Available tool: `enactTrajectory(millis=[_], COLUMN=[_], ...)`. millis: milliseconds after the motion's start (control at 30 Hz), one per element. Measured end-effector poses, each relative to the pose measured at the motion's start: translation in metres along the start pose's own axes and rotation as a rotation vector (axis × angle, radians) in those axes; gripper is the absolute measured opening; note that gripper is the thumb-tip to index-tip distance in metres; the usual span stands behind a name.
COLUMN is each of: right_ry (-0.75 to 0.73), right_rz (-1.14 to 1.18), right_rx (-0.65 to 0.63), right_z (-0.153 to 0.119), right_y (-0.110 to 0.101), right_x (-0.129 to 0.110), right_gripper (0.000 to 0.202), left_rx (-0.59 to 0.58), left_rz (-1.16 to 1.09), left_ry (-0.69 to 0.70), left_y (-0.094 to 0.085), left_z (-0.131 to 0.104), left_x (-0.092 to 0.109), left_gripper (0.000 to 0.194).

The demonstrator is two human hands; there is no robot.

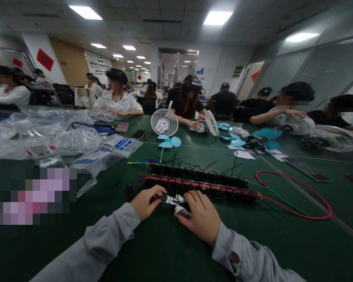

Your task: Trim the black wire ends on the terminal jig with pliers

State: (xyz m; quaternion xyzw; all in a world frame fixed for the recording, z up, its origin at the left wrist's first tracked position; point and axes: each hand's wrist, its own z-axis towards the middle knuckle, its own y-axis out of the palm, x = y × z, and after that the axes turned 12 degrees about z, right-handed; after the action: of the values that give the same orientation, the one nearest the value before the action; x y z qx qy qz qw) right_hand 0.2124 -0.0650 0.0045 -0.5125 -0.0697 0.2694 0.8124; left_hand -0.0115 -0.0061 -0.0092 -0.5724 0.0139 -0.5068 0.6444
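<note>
In the head view, my right hand point(201, 214) is curled round a small white-and-grey tool point(182, 212) at the middle of the green table. My left hand point(148, 201) pinches the dark end of a small white piece point(171, 199) that lies between the two hands. Just beyond my fingers runs a long black assembly point(200, 184) with red and green wires along it and several thin black ties sticking up. A red cable point(317, 217) loops out from its right end.
Clear plastic bags point(59, 137) lie at the left. Blue fan blades point(169, 141), a white fan grille point(164, 122) and a phone point(139, 134) are on the far side. People sit across the table, one with hands on a fan point(211, 123).
</note>
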Motion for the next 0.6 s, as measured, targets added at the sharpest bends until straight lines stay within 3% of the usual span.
enactTrajectory(millis=[600], right_ry=[-0.005], right_rz=[0.045], right_rx=[0.012], right_z=[-0.0046], right_y=[0.0080], right_x=[0.0049], right_gripper=[0.048], left_rx=[-0.019], left_rz=[0.012], left_ry=[0.005], left_y=[0.0031], left_z=[-0.0002], left_x=[-0.0045], left_gripper=[0.031])
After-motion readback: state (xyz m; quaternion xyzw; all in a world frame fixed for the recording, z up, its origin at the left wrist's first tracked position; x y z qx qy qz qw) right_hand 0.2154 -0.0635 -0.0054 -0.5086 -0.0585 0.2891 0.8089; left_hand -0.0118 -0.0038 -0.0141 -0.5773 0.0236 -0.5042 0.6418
